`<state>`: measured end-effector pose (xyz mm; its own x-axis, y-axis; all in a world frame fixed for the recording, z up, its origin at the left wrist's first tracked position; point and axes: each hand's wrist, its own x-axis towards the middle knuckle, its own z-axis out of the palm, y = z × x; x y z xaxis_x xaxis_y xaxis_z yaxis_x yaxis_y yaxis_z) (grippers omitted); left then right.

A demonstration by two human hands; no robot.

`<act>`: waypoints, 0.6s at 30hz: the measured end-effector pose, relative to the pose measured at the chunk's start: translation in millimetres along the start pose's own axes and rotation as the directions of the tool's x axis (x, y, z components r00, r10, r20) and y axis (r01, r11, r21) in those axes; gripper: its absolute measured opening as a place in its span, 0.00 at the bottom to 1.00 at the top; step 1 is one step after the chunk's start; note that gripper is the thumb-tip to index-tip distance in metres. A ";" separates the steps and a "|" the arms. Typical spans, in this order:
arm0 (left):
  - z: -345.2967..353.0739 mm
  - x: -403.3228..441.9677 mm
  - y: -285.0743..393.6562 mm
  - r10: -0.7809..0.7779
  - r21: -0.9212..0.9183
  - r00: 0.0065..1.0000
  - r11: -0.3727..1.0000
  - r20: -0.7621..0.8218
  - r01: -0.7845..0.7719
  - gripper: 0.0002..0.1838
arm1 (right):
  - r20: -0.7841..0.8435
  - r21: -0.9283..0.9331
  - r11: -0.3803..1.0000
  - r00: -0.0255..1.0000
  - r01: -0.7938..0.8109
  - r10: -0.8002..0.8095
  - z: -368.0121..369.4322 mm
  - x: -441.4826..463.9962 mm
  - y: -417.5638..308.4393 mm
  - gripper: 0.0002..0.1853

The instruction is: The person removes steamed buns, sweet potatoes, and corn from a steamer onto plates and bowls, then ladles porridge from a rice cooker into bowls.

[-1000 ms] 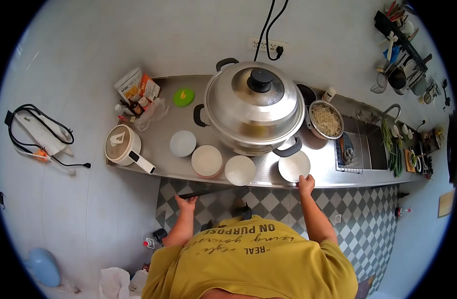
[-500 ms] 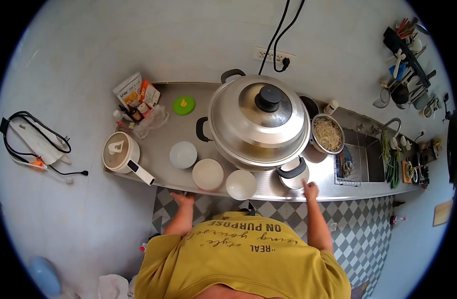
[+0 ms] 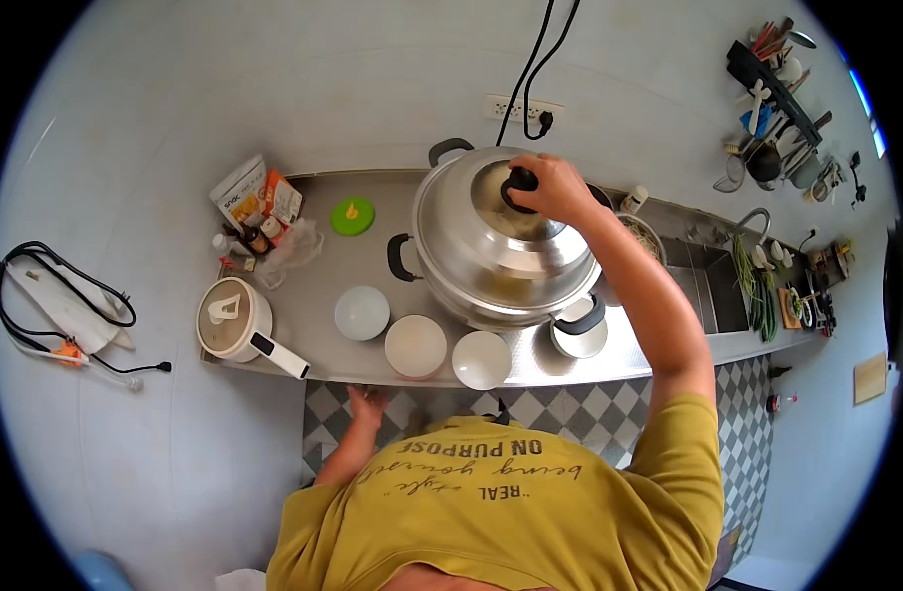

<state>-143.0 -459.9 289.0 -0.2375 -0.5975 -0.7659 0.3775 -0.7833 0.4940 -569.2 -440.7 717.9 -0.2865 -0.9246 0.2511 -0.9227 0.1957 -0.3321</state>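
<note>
Fingers of my right hand (image 3: 550,187) wrap round the black knob (image 3: 518,190) on the domed steel lid (image 3: 461,217). The lid sits on a large steamer pot with black side handles. My left hand (image 3: 367,402) is low at the counter's front edge, its fingers apart, near a pink-rimmed white bowl (image 3: 416,347). Along the front stand a pale blue bowl (image 3: 362,313) and a white bowl (image 3: 482,361). Another white bowl (image 3: 579,338) is partly hidden under the pot's right handle.
On the left are a white electric pot (image 3: 233,317), bottles, packets and a green round item (image 3: 353,216). At the right, my forearm partly covers a bowl of noodle-like strands (image 3: 641,234), beside the sink (image 3: 719,291) and green vegetables (image 3: 761,300). Utensils hang on the wall.
My right hand has left the right-hand white bowl and moved up onto the lid's knob. My left hand stays by the counter edge. The view has shifted slightly.
</note>
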 end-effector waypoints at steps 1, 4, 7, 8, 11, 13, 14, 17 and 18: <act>-14.3 -0.5 -1.5 -0.001 0.054 1.000 0.999 0.007 0.001 0.39 | -0.032 0.018 1.000 0.999 0.004 -0.003 1.8 1.5 1.6 0.24; -53.6 -7.3 -6.2 -0.052 0.012 0.998 0.999 -0.020 0.052 0.37 | -0.154 0.139 0.990 0.987 -0.030 0.051 -1.9 4.2 8.8 0.24; -109.1 -5.5 -21.7 -0.093 -0.057 0.995 0.994 -0.044 0.091 0.36 | -0.269 0.302 0.940 0.932 -0.159 0.244 -44.4 8.2 15.2 0.20; -130.9 5.0 -28.4 -0.118 -0.081 0.992 0.990 -0.053 0.113 0.35 | -0.316 0.335 0.929 0.910 -0.159 0.270 -57.0 8.5 28.3 0.18; -182.7 43.9 -51.8 -0.208 -0.079 0.977 0.976 -0.056 0.203 0.33 | -0.363 0.487 0.844 0.827 -0.224 0.429 -98.6 -5.7 70.3 0.17; -183.7 43.0 -58.6 -0.205 -0.032 0.972 0.979 -0.110 0.203 0.32 | -0.382 0.589 0.771 0.756 -0.243 0.531 -123.0 -29.5 103.2 0.17; -182.9 41.5 -62.8 -0.193 0.009 0.974 0.981 -0.118 0.195 0.32 | -0.408 0.599 0.753 0.704 -0.274 0.581 -133.5 -44.1 122.2 0.16; -176.6 45.4 -68.6 -0.161 0.078 0.977 0.982 -0.137 0.173 0.32 | -0.529 0.555 0.753 0.549 -0.353 0.647 -161.0 -100.0 195.8 0.13; -174.2 51.0 -74.6 -0.168 0.058 0.975 0.982 -0.145 0.178 0.32 | -0.555 0.554 0.744 0.500 -0.374 0.665 -170.5 -122.3 219.0 0.12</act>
<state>-27.3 -402.1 141.3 -0.1657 -0.4260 -0.8894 0.2769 -0.8857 0.3726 -780.2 -229.0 769.4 -0.9000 -0.1502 0.4091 -0.4358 0.3106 -0.8447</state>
